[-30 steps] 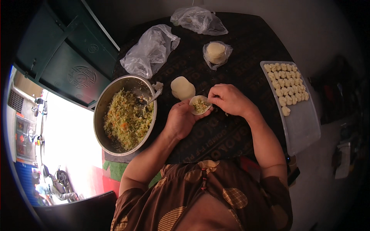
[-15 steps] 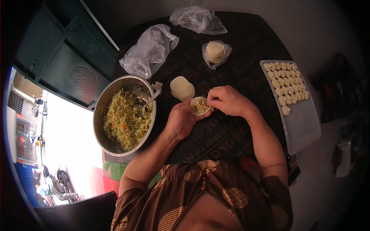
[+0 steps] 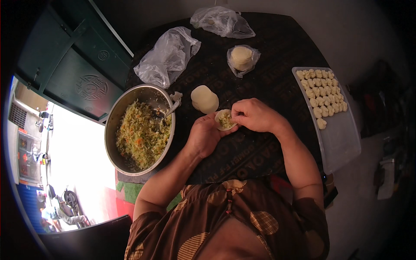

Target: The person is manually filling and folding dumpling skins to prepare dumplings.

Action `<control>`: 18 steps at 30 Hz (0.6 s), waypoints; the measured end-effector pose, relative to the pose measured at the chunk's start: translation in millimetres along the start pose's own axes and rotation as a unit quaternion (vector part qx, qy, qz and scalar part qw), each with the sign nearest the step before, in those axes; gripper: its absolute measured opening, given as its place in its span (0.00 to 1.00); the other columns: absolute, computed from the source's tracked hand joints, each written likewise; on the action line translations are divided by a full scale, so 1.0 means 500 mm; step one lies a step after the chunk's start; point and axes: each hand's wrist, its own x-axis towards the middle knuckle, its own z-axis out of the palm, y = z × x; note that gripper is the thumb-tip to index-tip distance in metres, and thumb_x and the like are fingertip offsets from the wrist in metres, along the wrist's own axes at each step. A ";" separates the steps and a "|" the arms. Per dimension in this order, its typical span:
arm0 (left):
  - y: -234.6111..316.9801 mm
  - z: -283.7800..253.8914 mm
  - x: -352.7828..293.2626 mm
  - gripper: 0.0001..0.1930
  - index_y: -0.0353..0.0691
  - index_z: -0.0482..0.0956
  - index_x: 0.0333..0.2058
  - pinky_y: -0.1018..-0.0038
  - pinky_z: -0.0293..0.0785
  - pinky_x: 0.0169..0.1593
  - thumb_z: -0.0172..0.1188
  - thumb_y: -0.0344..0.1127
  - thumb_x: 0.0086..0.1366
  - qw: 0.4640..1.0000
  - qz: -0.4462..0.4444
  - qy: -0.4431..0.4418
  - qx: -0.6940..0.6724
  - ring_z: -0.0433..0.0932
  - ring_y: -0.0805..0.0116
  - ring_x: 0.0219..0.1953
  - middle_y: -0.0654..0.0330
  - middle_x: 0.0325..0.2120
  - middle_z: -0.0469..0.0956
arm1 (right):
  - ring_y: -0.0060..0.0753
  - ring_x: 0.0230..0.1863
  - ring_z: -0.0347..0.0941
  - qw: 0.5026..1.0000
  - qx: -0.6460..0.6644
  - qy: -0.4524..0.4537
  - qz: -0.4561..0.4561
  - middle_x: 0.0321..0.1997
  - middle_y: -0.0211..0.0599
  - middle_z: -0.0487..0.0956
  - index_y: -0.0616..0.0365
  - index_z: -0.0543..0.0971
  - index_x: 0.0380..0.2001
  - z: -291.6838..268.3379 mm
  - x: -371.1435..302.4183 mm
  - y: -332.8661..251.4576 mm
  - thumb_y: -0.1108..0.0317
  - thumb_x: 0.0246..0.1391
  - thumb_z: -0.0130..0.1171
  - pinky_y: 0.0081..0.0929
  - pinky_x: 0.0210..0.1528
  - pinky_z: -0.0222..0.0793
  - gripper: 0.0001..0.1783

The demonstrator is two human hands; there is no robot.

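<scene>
A round dumpling wrapper [image 3: 225, 120] with chopped vegetable filling on it rests in my left hand [image 3: 205, 134], whose fingers cup it from below. My right hand [image 3: 255, 114] pinches the wrapper's right edge between thumb and forefinger. Just beyond my left hand lies a small overlapping stack of pale wrappers [image 3: 204, 99] on the dark table. To the left stands a steel bowl [image 3: 109, 143] of shredded green and orange filling [image 3: 141, 136]. A metal spoon [image 3: 174, 106] leans in it against the right rim.
At the right, a translucent tray [image 3: 340, 141] carries rows of folded dumplings [image 3: 323, 93]. Farther back are more wrappers [image 3: 241, 57] on a plastic bag and two crumpled clear bags [image 3: 167, 56] [image 3: 222, 22]. The dark patterned table [image 3: 277, 47] ends near my body; a green door [image 3: 82, 65] stands left.
My right hand has shifted slightly left over the wrapper, and its pinched edge is drawn a little further over the filling. My left hand stays nearly in place.
</scene>
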 end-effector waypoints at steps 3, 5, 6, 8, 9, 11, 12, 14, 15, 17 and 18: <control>0.001 0.002 0.000 0.21 0.20 0.67 0.50 0.61 0.69 0.60 0.37 0.24 0.59 1.000 -0.009 -0.010 0.015 0.74 0.56 0.51 0.46 0.50 0.72 | 0.42 0.31 0.76 1.000 -0.019 0.015 -0.020 0.27 0.44 0.77 0.64 0.76 0.25 0.007 0.001 0.005 0.71 0.47 0.60 0.34 0.34 0.70 0.07; 0.002 0.003 0.000 0.22 0.20 0.67 0.50 0.61 0.69 0.60 0.37 0.23 0.58 1.000 -0.009 -0.005 0.012 0.74 0.56 0.51 0.46 0.50 0.72 | 0.43 0.32 0.75 1.000 -0.019 0.014 -0.013 0.27 0.44 0.77 0.64 0.75 0.25 0.005 0.000 0.000 0.70 0.46 0.60 0.34 0.34 0.70 0.08; 0.002 0.003 -0.001 0.22 0.20 0.67 0.50 0.61 0.69 0.60 0.37 0.23 0.58 1.000 -0.008 -0.004 0.011 0.74 0.56 0.51 0.46 0.50 0.72 | 0.43 0.32 0.75 0.999 -0.026 0.021 -0.017 0.26 0.43 0.77 0.64 0.75 0.24 0.001 -0.001 -0.004 0.69 0.46 0.61 0.34 0.35 0.69 0.08; 0.002 0.005 -0.004 0.22 0.20 0.67 0.50 0.61 0.69 0.59 0.37 0.23 0.57 1.000 0.002 0.015 0.006 0.73 0.56 0.52 0.45 0.50 0.72 | 0.43 0.33 0.75 0.999 -0.033 0.027 -0.023 0.26 0.43 0.77 0.63 0.75 0.24 -0.002 -0.002 -0.013 0.69 0.45 0.62 0.35 0.35 0.69 0.09; 0.003 0.005 -0.004 0.22 0.20 0.67 0.50 0.61 0.69 0.59 0.37 0.23 0.57 1.000 0.002 0.015 0.006 0.73 0.56 0.52 0.45 0.50 0.72 | 0.43 0.33 0.74 0.999 -0.037 0.024 -0.026 0.26 0.42 0.77 0.63 0.74 0.23 -0.003 -0.004 -0.018 0.68 0.45 0.62 0.35 0.36 0.69 0.10; 0.004 0.006 -0.004 0.21 0.23 0.69 0.48 0.62 0.71 0.57 0.39 0.22 0.56 1.000 -0.002 0.018 0.004 0.75 0.58 0.48 0.48 0.47 0.74 | 0.43 0.33 0.74 0.999 -0.040 0.021 -0.028 0.26 0.42 0.76 0.63 0.74 0.23 0.003 -0.004 -0.020 0.68 0.44 0.63 0.35 0.36 0.69 0.10; 0.004 0.007 -0.005 0.21 0.23 0.69 0.48 0.62 0.71 0.57 0.39 0.22 0.56 1.000 -0.003 0.017 0.004 0.75 0.58 0.48 0.48 0.47 0.74 | 0.44 0.33 0.74 0.997 -0.053 0.031 -0.043 0.25 0.42 0.76 0.63 0.74 0.22 0.009 -0.003 -0.016 0.67 0.44 0.63 0.35 0.36 0.68 0.10; 0.004 0.008 -0.006 0.22 0.21 0.67 0.50 0.61 0.68 0.59 0.38 0.23 0.57 1.000 -0.008 0.002 0.016 0.74 0.58 0.51 0.47 0.50 0.72 | 0.44 0.32 0.73 0.995 -0.066 0.042 -0.057 0.25 0.41 0.76 0.62 0.74 0.22 0.016 -0.002 -0.011 0.67 0.44 0.64 0.35 0.35 0.68 0.11; 0.004 0.009 -0.006 0.22 0.21 0.67 0.50 0.61 0.68 0.59 0.38 0.23 0.57 1.000 -0.008 0.002 0.015 0.74 0.58 0.51 0.47 0.50 0.72 | 0.45 0.32 0.73 0.995 -0.065 0.048 -0.057 0.25 0.41 0.76 0.62 0.74 0.22 0.019 -0.001 -0.008 0.67 0.43 0.64 0.35 0.35 0.68 0.11; 0.004 0.012 -0.007 0.22 0.21 0.67 0.50 0.61 0.69 0.59 0.38 0.22 0.57 1.000 -0.008 -0.005 0.016 0.74 0.58 0.51 0.47 0.50 0.72 | 0.45 0.32 0.73 0.995 -0.064 0.053 -0.056 0.25 0.41 0.76 0.62 0.73 0.21 0.019 -0.002 -0.009 0.68 0.43 0.64 0.36 0.35 0.68 0.11; 0.005 0.010 -0.007 0.22 0.21 0.67 0.50 0.61 0.69 0.59 0.38 0.22 0.57 1.000 -0.007 -0.004 0.016 0.74 0.58 0.51 0.47 0.50 0.72 | 0.45 0.32 0.73 0.995 -0.062 0.055 -0.057 0.24 0.41 0.76 0.62 0.73 0.21 0.016 -0.003 -0.012 0.68 0.43 0.64 0.36 0.35 0.68 0.11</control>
